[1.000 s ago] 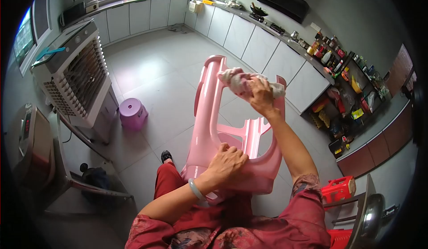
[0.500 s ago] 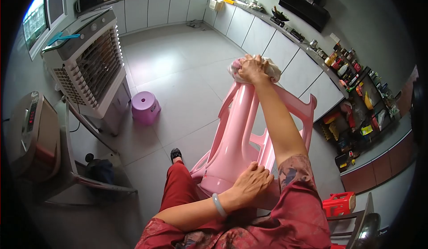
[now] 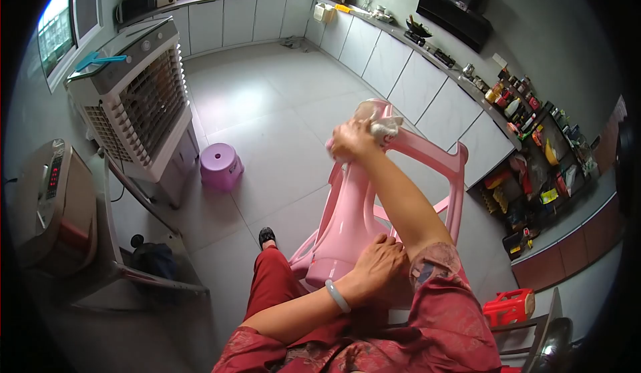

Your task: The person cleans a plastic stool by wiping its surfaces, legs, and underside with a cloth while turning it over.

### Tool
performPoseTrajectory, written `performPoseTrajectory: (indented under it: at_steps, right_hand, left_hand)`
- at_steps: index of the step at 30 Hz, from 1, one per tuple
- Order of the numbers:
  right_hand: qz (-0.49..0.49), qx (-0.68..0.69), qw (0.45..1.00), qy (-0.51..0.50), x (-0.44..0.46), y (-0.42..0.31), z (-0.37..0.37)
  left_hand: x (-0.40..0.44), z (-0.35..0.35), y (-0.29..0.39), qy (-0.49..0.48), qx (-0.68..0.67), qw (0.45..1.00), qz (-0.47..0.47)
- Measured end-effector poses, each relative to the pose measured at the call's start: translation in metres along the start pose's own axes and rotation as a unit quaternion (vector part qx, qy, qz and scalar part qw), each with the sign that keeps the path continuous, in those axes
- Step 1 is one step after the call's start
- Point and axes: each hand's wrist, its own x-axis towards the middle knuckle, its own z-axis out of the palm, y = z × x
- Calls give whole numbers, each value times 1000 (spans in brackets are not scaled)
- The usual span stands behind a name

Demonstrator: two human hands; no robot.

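Observation:
A pink plastic chair point(image 3: 340, 239) stands tipped in front of my body, its legs or frame pointing away from me. My right hand point(image 3: 352, 139) presses a pale, pink-patterned cloth point(image 3: 385, 127) against the far end of the chair, with the fingers wrapped around the frame there. Part of the cloth sticks out to the right of the hand. Closer to me, my left hand point(image 3: 380, 265), with a pale bangle on its wrist, grips a near part of the chair. Its fingertips are curled and partly hidden.
A purple stool point(image 3: 221, 166) stands on the tiled floor to the left, near a large air cooler point(image 3: 140, 99). White cabinets point(image 3: 380, 46) run along the back and right. A shelf of bottles and packets point(image 3: 534, 166) is at the right, with a red stool point(image 3: 509, 307) below it.
My right hand and the cloth have moved left and slightly toward me along the chair's far end, uncovering its pink tip. My left hand keeps its place on the chair.

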Motion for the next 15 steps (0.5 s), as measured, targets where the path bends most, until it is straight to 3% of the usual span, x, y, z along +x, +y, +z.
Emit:
performPoseTrajectory:
  at_steps: [2,3,4,5,6,9,11,14,15]
  right_hand:
    - [-62,-31,997,-26,-37,-22,3]
    - [-85,-33,996,-17,-49,-32,16]
    - [-128,-43,988,-71,-55,-43,24]
    - [-166,43,982,-83,-83,-51,20]
    - [-275,36,960,-41,-97,-53,33]
    - [-438,177,881,9,-113,-59,50]
    - [-437,148,884,79,-115,-51,47]
    - [-380,27,904,196,-103,-24,24]
    - [-336,-24,892,302,-80,-10,29]
  left_hand:
    - [-2,-6,4,-5,-12,1000,-3]
    - [-4,1,3,56,-5,998,11]
    - [-2,16,1,119,2,993,24]
    - [-3,24,0,184,8,982,37]
    - [-7,21,1,169,12,985,39]
    - [-13,9,5,110,-7,994,21]
    - [-12,4,7,50,-66,996,-21]
    - [-9,10,-2,50,-19,998,19]
    - [-8,10,0,48,-17,999,20]
